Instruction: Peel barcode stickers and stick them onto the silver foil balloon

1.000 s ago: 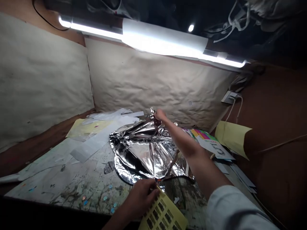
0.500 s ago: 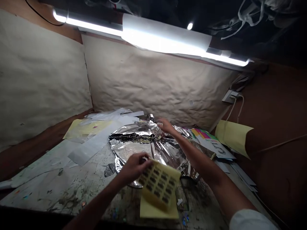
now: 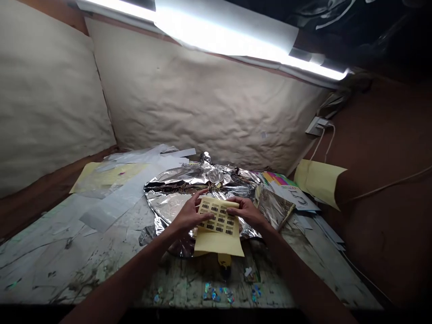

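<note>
A yellow sheet of barcode stickers is held up over the bench, its plain lower part hanging toward me. My left hand grips its left edge, the thumb lying across the printed labels. On the right edge, my right hand pinches the sheet near the top, thumb in front and fingers partly behind. Crumpled silver foil, shaped like a large balloon, spreads flat behind and under both hands. Below the sheet, a yellow-and-black object shows only in part.
White and clear plastic sheets and yellow paper lie at the left. Colourful printed packets are at the right, near a yellow flap and a wall socket. Shiny scraps dot the front edge.
My right hand has come back from the far part of the foil to the sticker sheet. The sheet has risen and now faces me, held by both hands.
</note>
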The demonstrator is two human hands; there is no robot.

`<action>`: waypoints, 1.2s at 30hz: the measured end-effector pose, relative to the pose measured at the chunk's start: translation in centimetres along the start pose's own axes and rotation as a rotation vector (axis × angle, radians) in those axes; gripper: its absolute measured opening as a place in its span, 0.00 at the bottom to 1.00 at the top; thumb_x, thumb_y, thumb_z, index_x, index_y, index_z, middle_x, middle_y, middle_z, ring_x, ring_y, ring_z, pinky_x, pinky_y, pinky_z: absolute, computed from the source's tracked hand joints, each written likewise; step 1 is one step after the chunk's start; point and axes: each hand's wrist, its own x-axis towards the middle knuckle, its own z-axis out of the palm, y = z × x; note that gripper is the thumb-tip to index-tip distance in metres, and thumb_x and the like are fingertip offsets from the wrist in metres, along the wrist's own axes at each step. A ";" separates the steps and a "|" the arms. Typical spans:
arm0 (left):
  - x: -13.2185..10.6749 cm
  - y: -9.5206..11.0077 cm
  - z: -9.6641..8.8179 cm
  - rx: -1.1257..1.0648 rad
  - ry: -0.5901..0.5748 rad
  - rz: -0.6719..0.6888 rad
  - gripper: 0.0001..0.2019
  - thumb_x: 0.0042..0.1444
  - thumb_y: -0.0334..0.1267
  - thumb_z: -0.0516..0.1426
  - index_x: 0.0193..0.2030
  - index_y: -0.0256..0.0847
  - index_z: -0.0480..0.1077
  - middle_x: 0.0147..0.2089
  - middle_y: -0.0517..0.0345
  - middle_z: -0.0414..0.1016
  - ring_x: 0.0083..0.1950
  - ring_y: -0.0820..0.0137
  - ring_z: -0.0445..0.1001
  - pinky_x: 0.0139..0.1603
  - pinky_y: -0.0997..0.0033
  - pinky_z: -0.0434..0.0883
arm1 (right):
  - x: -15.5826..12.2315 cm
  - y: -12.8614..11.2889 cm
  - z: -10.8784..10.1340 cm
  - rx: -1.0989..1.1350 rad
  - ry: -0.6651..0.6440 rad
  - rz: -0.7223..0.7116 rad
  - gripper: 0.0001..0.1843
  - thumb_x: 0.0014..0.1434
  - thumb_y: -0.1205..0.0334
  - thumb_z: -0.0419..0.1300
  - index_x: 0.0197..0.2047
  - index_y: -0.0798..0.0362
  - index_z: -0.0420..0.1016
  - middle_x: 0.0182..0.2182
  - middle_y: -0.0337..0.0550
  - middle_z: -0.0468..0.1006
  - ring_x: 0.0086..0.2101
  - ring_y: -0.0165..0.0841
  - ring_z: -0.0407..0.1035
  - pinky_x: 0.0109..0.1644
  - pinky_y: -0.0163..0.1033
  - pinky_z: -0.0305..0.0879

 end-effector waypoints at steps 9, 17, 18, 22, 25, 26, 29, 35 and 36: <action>0.1 -0.3 0.2 -0.003 0.010 0.016 0.21 0.47 0.43 0.68 0.45 0.33 0.73 0.42 0.47 0.79 0.41 0.60 0.78 0.41 0.63 0.75 | -0.7 0.3 0.9 0.085 0.006 -0.032 0.22 0.45 0.54 0.72 0.41 0.54 0.75 0.33 0.39 0.76 0.33 0.33 0.72 0.38 0.37 0.69; 0.0 -1.1 0.4 0.017 0.036 -0.022 0.18 0.52 0.47 0.64 0.39 0.31 0.74 0.37 0.46 0.80 0.34 0.62 0.78 0.34 0.66 0.75 | -0.6 1.1 1.1 -0.125 0.050 -0.050 0.16 0.50 0.51 0.68 0.37 0.55 0.77 0.31 0.41 0.78 0.32 0.34 0.72 0.35 0.37 0.69; 0.0 -1.3 0.4 0.033 0.058 -0.017 0.18 0.52 0.47 0.64 0.38 0.31 0.75 0.37 0.46 0.80 0.34 0.63 0.78 0.33 0.67 0.74 | -0.6 1.1 1.0 -0.162 0.082 -0.089 0.17 0.51 0.52 0.68 0.40 0.54 0.77 0.33 0.41 0.78 0.33 0.34 0.72 0.37 0.37 0.69; 0.1 -1.4 0.4 0.094 0.114 0.020 0.16 0.51 0.46 0.65 0.36 0.33 0.75 0.35 0.48 0.80 0.33 0.63 0.78 0.31 0.69 0.73 | -0.8 1.1 0.9 -0.211 0.128 -0.173 0.17 0.56 0.51 0.65 0.45 0.52 0.76 0.39 0.43 0.79 0.37 0.35 0.74 0.40 0.38 0.70; -0.1 -1.2 0.6 0.135 0.137 0.059 0.14 0.51 0.45 0.65 0.35 0.34 0.75 0.33 0.51 0.79 0.32 0.65 0.77 0.30 0.72 0.73 | -0.9 1.1 1.1 -0.257 0.165 -0.210 0.13 0.58 0.53 0.63 0.43 0.51 0.78 0.38 0.43 0.80 0.37 0.35 0.74 0.40 0.38 0.71; -0.1 -1.1 0.7 0.146 0.143 0.067 0.14 0.50 0.45 0.65 0.34 0.34 0.75 0.32 0.52 0.79 0.32 0.65 0.77 0.29 0.73 0.72 | -1.0 1.1 1.2 -0.288 0.196 -0.227 0.12 0.58 0.55 0.63 0.42 0.51 0.78 0.37 0.43 0.80 0.37 0.35 0.74 0.40 0.38 0.71; -0.3 -1.0 1.0 0.161 0.147 0.066 0.14 0.49 0.45 0.66 0.34 0.34 0.76 0.33 0.52 0.79 0.32 0.64 0.78 0.29 0.73 0.72 | -1.1 1.1 1.6 -0.425 0.300 -0.324 0.07 0.58 0.59 0.63 0.40 0.51 0.79 0.36 0.42 0.79 0.37 0.35 0.74 0.41 0.39 0.71; -0.4 -1.3 1.0 0.157 0.204 0.003 0.17 0.52 0.49 0.63 0.34 0.33 0.77 0.34 0.48 0.81 0.32 0.62 0.79 0.29 0.70 0.74 | -1.3 1.4 2.5 -0.742 0.417 -0.548 0.08 0.58 0.65 0.64 0.42 0.50 0.79 0.39 0.45 0.79 0.41 0.38 0.72 0.46 0.43 0.69; -0.4 -1.3 1.0 0.154 0.215 -0.006 0.17 0.52 0.50 0.63 0.34 0.33 0.77 0.34 0.47 0.81 0.32 0.62 0.79 0.28 0.70 0.74 | -1.4 1.4 2.5 -0.788 0.432 -0.570 0.08 0.58 0.65 0.63 0.42 0.50 0.79 0.39 0.46 0.79 0.42 0.38 0.72 0.46 0.44 0.69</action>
